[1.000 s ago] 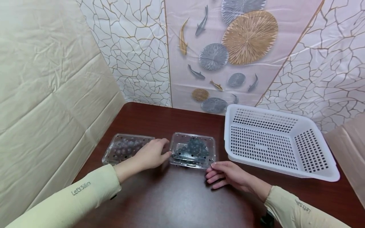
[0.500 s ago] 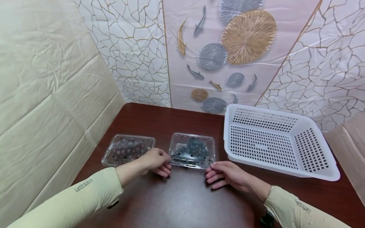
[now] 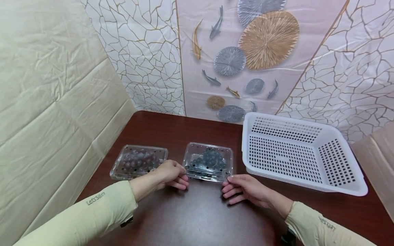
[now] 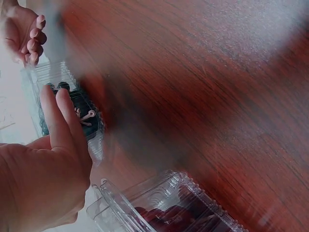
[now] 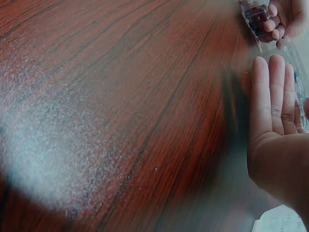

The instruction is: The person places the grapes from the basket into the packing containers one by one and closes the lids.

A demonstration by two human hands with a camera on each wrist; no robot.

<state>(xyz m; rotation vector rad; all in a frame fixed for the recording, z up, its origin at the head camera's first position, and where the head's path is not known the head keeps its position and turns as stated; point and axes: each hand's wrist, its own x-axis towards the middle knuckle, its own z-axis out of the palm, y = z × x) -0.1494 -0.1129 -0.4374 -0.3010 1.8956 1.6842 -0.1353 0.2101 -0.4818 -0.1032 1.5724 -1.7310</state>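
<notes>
A clear plastic clamshell box (image 3: 192, 150) with dark grapes (image 3: 212, 158) inside rests on the table. At its front left corner, my left hand (image 3: 170, 172) pinches the edge between thumb and index finger, with the other fingers stretched out below. My right hand (image 3: 249, 188) pinches the front right corner, thumb on top; its remaining fingers extend nearly straight in the right wrist view. A second clamshell box (image 3: 123, 153), holding reddish-purple grapes (image 3: 136, 160), lies behind my left forearm, its front right part covered. The lids of both boxes appear down.
A white perforated plastic basket (image 3: 292, 160) stands at the right, close beside the middle box. The dark red wooden table (image 3: 197, 215) meets patterned cloth walls (image 3: 147, 51) at the back and a beige cloth wall (image 3: 61, 102) on the left.
My left hand has come down from the box's left side to its front left corner and shifted slightly right. The right hand keeps its place; both boxes are almost unmoved.
</notes>
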